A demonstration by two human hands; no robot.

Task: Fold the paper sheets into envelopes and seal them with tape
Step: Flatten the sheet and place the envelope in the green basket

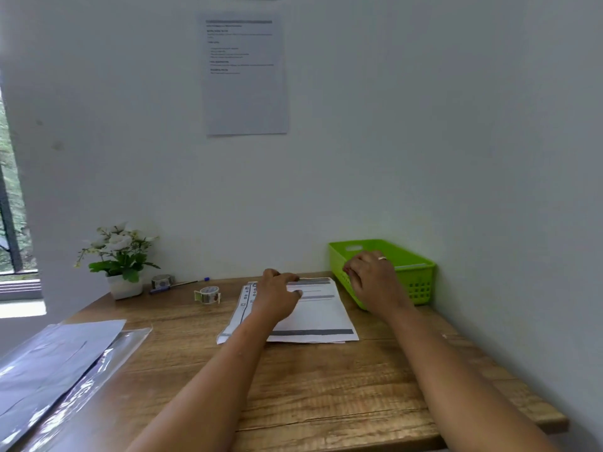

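A small stack of printed paper sheets point(318, 316) lies flat on the wooden desk point(326, 386), near the back wall. My left hand point(277, 295) rests on the top sheet's far left part, fingers spread loosely over it. My right hand point(372, 278) hovers above the near edge of a green plastic basket point(414, 272), fingers loosely curled, holding nothing that I can see. A roll of patterned tape point(208, 294) stands on the desk left of the sheets. A second tape roll point(162, 281) sits further back left.
A potted white flower plant point(119, 259) stands at the back left. A pen point(182, 284) lies behind the tape rolls. A clear plastic folder with grey sheets point(55, 363) covers the desk's left front. A printed notice point(244, 76) hangs on the wall.
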